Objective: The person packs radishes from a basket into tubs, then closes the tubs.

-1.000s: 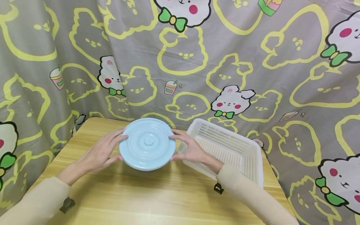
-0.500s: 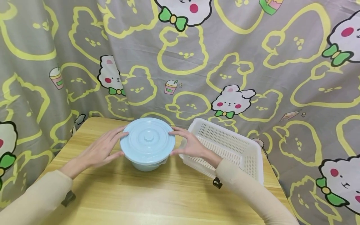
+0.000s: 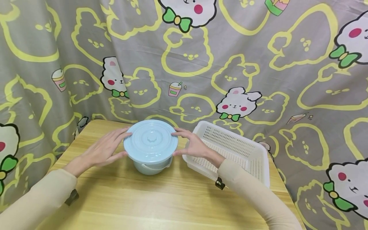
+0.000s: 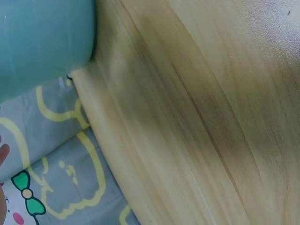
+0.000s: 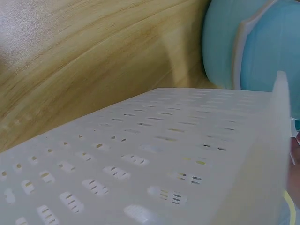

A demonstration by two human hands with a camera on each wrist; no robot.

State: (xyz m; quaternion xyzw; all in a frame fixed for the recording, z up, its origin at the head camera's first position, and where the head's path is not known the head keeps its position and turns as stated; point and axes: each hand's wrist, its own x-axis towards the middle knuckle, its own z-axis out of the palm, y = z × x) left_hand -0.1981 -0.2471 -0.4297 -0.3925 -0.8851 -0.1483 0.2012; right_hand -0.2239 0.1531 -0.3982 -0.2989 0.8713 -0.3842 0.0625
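Observation:
A light blue round lid point(image 3: 151, 150) with a small central knob sits level over the top of a light blue bucket point(image 3: 149, 169). My left hand point(image 3: 106, 148) grips the lid's left edge, fingertips on the rim and thumb nearer the front. From the other side my right hand point(image 3: 195, 147) holds the right edge the same way. A pale handle point(image 3: 156, 167) hangs across the bucket's front. In the left wrist view the bucket wall point(image 4: 42, 47) fills the upper left corner. The right wrist view shows the handle point(image 5: 240, 51) against the bucket's side.
A white perforated plastic basket point(image 3: 265, 159) stands on the wooden table point(image 3: 149, 204) to the right, partly behind my right forearm. Its slotted wall point(image 5: 140, 154) looms close in the right wrist view. A patterned grey curtain point(image 3: 189, 86) hangs behind the table's back edge.
The lid has come slightly back and now lies over the bucket, whose body and handle show below it; a second ago the lid hid them. Both hands moved with the lid.

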